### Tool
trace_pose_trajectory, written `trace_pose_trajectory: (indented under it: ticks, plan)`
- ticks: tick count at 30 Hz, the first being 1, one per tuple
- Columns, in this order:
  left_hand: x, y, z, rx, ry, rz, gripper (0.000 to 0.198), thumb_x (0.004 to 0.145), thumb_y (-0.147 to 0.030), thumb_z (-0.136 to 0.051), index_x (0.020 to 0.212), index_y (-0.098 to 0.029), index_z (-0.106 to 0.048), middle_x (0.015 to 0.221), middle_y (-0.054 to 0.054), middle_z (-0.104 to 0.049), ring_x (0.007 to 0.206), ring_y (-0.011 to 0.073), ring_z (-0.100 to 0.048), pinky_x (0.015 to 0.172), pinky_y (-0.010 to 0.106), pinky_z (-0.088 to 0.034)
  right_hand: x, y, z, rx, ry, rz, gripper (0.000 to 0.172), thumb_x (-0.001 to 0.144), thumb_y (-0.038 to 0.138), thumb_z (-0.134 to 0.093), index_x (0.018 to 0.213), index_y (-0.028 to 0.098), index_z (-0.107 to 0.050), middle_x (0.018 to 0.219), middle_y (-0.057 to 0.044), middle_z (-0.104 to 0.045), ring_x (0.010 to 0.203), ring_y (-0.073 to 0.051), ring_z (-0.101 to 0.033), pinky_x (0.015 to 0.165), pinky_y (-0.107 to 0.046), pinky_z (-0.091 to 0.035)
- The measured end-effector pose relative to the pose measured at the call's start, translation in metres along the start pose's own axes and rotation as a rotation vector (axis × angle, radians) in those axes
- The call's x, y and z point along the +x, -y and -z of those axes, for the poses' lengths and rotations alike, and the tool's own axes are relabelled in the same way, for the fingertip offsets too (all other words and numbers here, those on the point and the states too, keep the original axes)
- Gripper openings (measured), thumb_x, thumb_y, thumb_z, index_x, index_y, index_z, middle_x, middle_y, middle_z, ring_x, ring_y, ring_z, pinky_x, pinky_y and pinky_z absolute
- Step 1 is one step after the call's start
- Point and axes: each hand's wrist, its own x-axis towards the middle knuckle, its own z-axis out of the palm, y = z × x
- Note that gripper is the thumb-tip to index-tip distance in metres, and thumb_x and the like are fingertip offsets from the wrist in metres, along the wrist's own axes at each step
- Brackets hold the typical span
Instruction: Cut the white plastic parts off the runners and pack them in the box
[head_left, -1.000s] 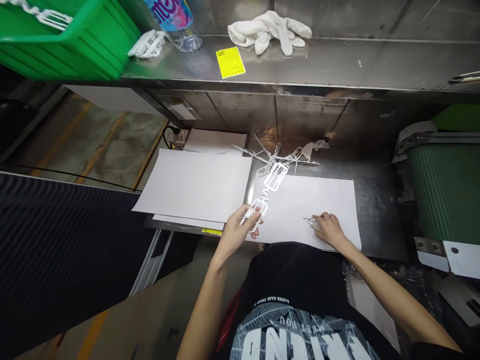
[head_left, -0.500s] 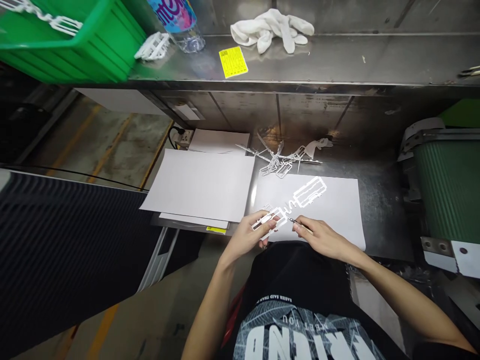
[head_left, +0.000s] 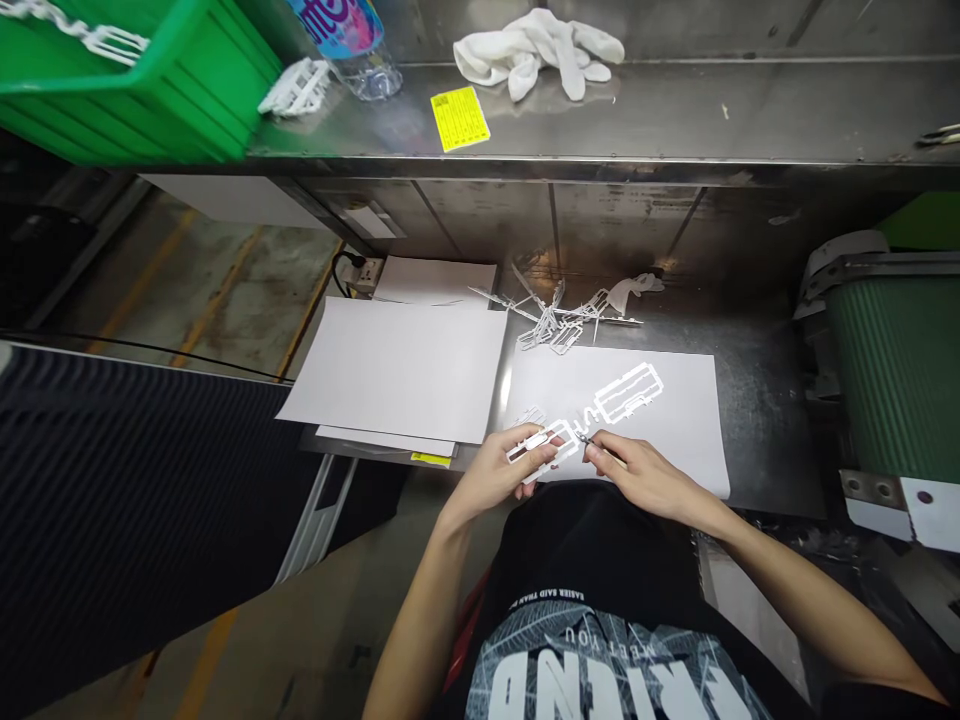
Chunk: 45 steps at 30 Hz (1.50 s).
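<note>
My left hand (head_left: 508, 465) is closed around the near end of a white plastic frame part (head_left: 630, 392), two slotted rectangles joined by a narrow zigzag link. The far rectangle sticks out up and to the right over a white sheet of paper (head_left: 682, 430). In my right hand (head_left: 637, 468) is a slim pen-like tool (head_left: 588, 440) with a metal tip. That tip is at the part's link, beside the near rectangle; whether it touches cannot be made out. Another white frame piece (head_left: 534, 414) lies on the sheet just beyond my left fingers.
Several white frame parts (head_left: 551, 325) lie heaped behind the sheet, a small white cloth piece (head_left: 634, 288) beside them. Stacked paper (head_left: 405, 365) is at left, a green conveyor (head_left: 900, 370) at right. The shelf holds a green bin (head_left: 202, 100), a bottle (head_left: 371, 75) and white gloves (head_left: 536, 50).
The far end of the frame part has shifted slightly right and down, its link coming closer to my right hand. Both hands keep their holds. The whole view has moved a little.
</note>
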Motion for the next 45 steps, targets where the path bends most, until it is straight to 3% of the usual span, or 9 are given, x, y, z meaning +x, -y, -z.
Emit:
trace_pose_trajectory:
  ticks: [11, 14, 17, 19, 23, 29, 35, 39, 45]
  plan:
    - [0.007, 0.004, 0.0, 0.091, 0.057, -0.004, 0.046, 0.094, -0.06, -0.065, 0.107, -0.016, -0.072, 0.076, 0.001, -0.064, 0.047, 0.0093, -0.055, 0.042, 0.02, -0.042, -0.003, -0.003, -0.001, -0.069, -0.042, -0.031, 0.057, 0.106, 0.066, -0.03, 0.093, 0.025, -0.066, 0.072, 0.001, -0.059, 0.069, -0.019, -0.055, 0.067, -0.031, -0.04]
    - [0.015, 0.013, -0.003, 0.164, 0.049, -0.046, 0.049, 0.096, -0.059, -0.062, 0.118, -0.017, -0.07, 0.083, 0.003, -0.068, 0.051, 0.0117, -0.06, 0.044, 0.022, -0.046, 0.001, -0.012, 0.0, -0.091, -0.072, -0.042, 0.057, 0.106, 0.067, -0.031, 0.09, 0.024, -0.066, 0.071, 0.001, -0.059, 0.069, -0.019, -0.054, 0.067, -0.031, -0.039]
    - [0.023, 0.026, -0.011, 0.274, -0.073, -0.152, 0.063, 0.087, -0.052, -0.078, 0.138, -0.022, -0.058, 0.123, 0.011, -0.068, 0.088, 0.0206, -0.072, 0.074, 0.031, -0.062, 0.009, -0.027, -0.001, -0.103, -0.109, -0.068, 0.059, 0.105, 0.069, -0.032, 0.089, 0.024, -0.067, 0.07, 0.001, -0.059, 0.066, -0.019, -0.053, 0.066, -0.031, -0.039]
    - [0.028, 0.036, -0.019, 0.357, -0.15, -0.23, 0.076, 0.078, -0.044, -0.088, 0.142, -0.025, -0.054, 0.142, 0.012, -0.061, 0.111, 0.0258, -0.068, 0.096, 0.038, -0.059, 0.015, -0.038, -0.003, -0.111, -0.132, -0.091, 0.059, 0.104, 0.069, -0.032, 0.087, 0.024, -0.066, 0.068, 0.001, -0.058, 0.065, -0.019, -0.053, 0.066, -0.031, -0.039]
    - [0.041, 0.059, -0.033, 0.503, -0.249, -0.326, 0.051, 0.092, -0.033, -0.074, 0.139, -0.025, -0.057, 0.138, 0.011, -0.065, 0.122, 0.0293, -0.065, 0.11, 0.047, -0.052, 0.026, -0.059, -0.009, -0.131, -0.148, -0.12, 0.058, 0.104, 0.067, -0.033, 0.082, 0.024, -0.063, 0.068, 0.001, -0.06, 0.066, -0.02, -0.056, 0.067, -0.031, -0.041]
    - [0.058, 0.093, -0.045, 0.64, -0.301, -0.352, 0.046, 0.096, -0.029, -0.068, 0.14, -0.021, -0.056, 0.132, 0.014, -0.069, 0.121, 0.0306, -0.067, 0.105, 0.05, -0.055, 0.033, -0.082, -0.016, -0.188, -0.156, -0.139, 0.056, 0.103, 0.066, -0.036, 0.08, 0.024, -0.064, 0.065, 0.0, -0.061, 0.064, -0.021, -0.057, 0.068, -0.031, -0.041]
    - [0.059, 0.114, -0.051, 0.684, -0.313, -0.351, 0.046, 0.1, -0.034, -0.066, 0.141, -0.019, -0.055, 0.131, 0.012, -0.067, 0.12, 0.028, -0.067, 0.1, 0.049, -0.058, 0.035, -0.101, -0.028, -0.249, -0.22, -0.155, 0.054, 0.104, 0.065, -0.035, 0.078, 0.026, -0.061, 0.06, -0.001, -0.058, 0.062, -0.023, -0.057, 0.066, -0.031, -0.038]
    - [0.066, 0.131, -0.033, 0.694, -0.467, -0.289, 0.044, 0.1, -0.035, -0.065, 0.14, -0.019, -0.055, 0.137, 0.013, -0.061, 0.125, 0.0302, -0.062, 0.104, 0.053, -0.055, 0.036, -0.114, -0.031, -0.273, -0.303, -0.141, 0.045, 0.103, 0.062, -0.042, 0.084, 0.025, -0.06, 0.072, -0.003, -0.064, 0.07, -0.025, -0.062, 0.067, -0.032, -0.04]
    - [0.085, 0.158, -0.001, 0.678, -0.616, -0.208, 0.044, 0.098, -0.037, -0.067, 0.137, -0.019, -0.058, 0.137, 0.013, -0.06, 0.125, 0.031, -0.06, 0.106, 0.057, -0.052, 0.041, -0.128, -0.027, -0.246, -0.375, -0.001, 0.027, 0.097, 0.046, -0.061, 0.105, 0.02, -0.063, 0.122, -0.013, -0.066, 0.102, -0.025, -0.063, 0.086, -0.038, -0.048]
